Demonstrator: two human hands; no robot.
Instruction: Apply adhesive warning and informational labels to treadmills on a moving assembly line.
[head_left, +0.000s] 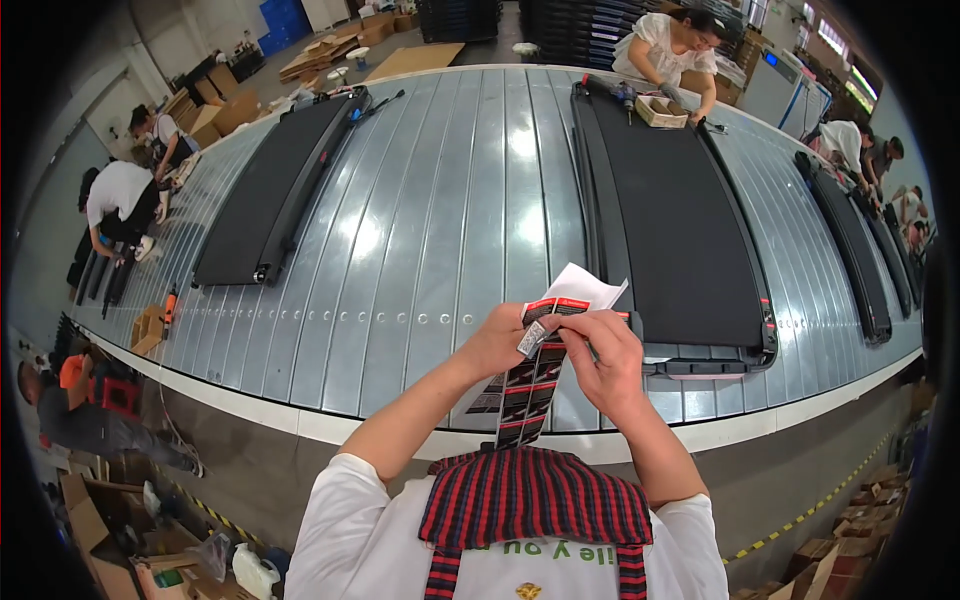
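Both my hands are raised over the near edge of the slatted metal line. My left hand (497, 342) is closed on a strip of label sheets (530, 385), printed black, red and white, which hangs down toward my apron. A small silver-grey label (532, 339) with a code pattern sits by my left fingers. My right hand (608, 362) pinches at the upper part of the same sheets, with thumb and finger close together. White backing paper (588, 287) curls up above the fingers. Just beyond and to the right lies a black treadmill (685, 225).
Another treadmill (275, 190) lies on the metal line (430, 210) at left, and more stand at far right. A person (668, 55) works across the line by a wooden box (662, 112). An orange-handled tool (169, 308) stands at left. Cartons (850, 540) lie at lower right.
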